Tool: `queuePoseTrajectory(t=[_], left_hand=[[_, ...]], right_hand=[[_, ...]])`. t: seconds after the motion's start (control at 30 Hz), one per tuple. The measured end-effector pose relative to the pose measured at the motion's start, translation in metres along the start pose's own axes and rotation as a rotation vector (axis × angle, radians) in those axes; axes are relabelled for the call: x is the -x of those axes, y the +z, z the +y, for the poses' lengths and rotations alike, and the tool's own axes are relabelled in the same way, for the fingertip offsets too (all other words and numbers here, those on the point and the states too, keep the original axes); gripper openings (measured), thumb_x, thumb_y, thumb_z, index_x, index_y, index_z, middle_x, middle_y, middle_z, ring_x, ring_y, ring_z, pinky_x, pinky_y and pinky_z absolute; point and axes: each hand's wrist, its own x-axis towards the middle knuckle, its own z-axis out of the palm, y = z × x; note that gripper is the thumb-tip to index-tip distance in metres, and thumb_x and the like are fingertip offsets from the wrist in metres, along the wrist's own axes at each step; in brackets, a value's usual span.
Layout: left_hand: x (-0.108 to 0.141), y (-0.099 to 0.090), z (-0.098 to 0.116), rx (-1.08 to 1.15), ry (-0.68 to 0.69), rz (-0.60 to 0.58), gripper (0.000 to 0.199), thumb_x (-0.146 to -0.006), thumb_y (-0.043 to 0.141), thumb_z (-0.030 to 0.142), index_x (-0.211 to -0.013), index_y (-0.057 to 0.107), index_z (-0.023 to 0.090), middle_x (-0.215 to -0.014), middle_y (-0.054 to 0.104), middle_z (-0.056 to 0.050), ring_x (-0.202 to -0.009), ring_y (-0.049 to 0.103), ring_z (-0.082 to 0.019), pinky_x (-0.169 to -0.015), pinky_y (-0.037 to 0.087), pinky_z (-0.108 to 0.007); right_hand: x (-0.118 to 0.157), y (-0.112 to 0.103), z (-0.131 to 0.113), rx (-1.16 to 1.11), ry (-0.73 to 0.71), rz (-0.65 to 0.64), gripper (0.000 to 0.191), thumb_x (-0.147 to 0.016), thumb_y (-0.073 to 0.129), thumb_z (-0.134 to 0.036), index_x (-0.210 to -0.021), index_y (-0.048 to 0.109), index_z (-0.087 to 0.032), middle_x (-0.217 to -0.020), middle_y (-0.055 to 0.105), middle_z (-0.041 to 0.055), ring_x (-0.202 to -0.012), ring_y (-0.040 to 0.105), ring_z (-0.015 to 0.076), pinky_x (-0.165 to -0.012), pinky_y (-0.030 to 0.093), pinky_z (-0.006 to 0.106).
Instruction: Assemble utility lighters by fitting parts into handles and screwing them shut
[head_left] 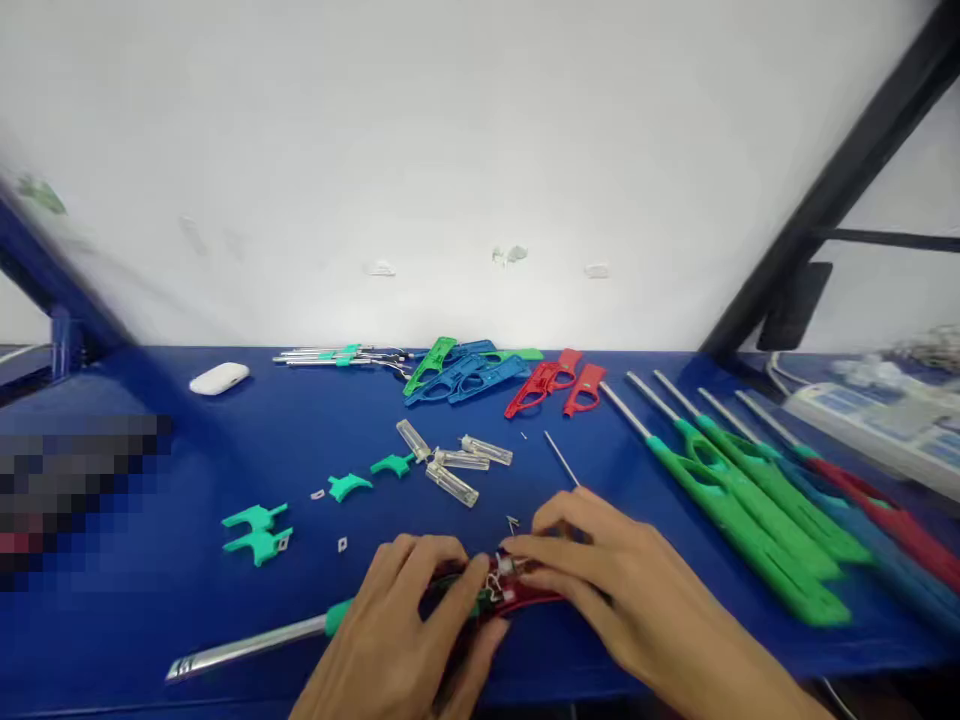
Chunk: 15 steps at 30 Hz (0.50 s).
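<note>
A partly assembled long-nosed lighter [251, 643] lies near the table's front edge, its metal tube pointing left. My left hand [394, 625] is closed round its middle, by the teal collar. At the lighter's red housing [525, 597], small metal parts and a wire show inside. My right hand [622, 580] grips this housing at the other end, thumb and fingertips pressed onto the inner parts. What the right fingertips may pinch there is hidden. Just beyond them lie tiny metal pins [513, 522] and a thin metal rod [561, 458].
Clear fuel tanks [452, 483] and teal triggers [349, 486] lie ahead. Loose blue housings [442, 378], red housings [583, 390] and metal tubes [322, 357] lie along the back. Several assembled lighters [750, 520] lie at right. A white case [219, 378] is back left.
</note>
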Motion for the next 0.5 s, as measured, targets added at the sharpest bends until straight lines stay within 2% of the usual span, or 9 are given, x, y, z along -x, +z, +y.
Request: queuePoseTrajectory(t=[0.13,0.3,0.5], left_hand=[[0.0007,-0.0029,-0.0023,0.001,-0.006,-0.016,0.021,-0.107,0.052,0.019,-0.124,0.065,0.017,-0.101,0.065,-0.008,-0.083,0.063,-0.023,-0.072,0.062,-0.04],[0.0019,-0.0045,-0.0027,0.006,-0.031,-0.065,0.022,-0.106,0.055,0.018,-0.126,0.064,0.016,-0.1,0.065,-0.008,-0.082,0.062,-0.022,-0.073,0.06,-0.039],[0.0024,-0.0042,-0.0033,-0.008,-0.012,-0.099,0.023,-0.107,0.055,0.019,-0.127,0.065,0.015,-0.097,0.067,-0.007,-0.081,0.061,-0.022,-0.072,0.059,-0.041]], right_hand=[[-0.0027,0.0003,0.007,0.0,-0.048,0.022,0.033,-0.115,0.044,-0.024,-0.134,0.065,-0.039,-0.12,0.065,-0.0015,-0.102,0.066,0.0146,-0.092,0.053,0.03],[0.0019,-0.0005,0.0067,0.012,0.009,-0.013,0.036,-0.114,0.045,-0.023,-0.136,0.064,-0.045,-0.124,0.062,-0.002,-0.103,0.066,0.0144,-0.087,0.054,0.03],[-0.0005,0.0003,0.005,-0.003,0.007,-0.009,0.037,-0.113,0.043,-0.023,-0.135,0.066,-0.043,-0.121,0.062,-0.0006,-0.099,0.066,0.0137,-0.087,0.054,0.03]])
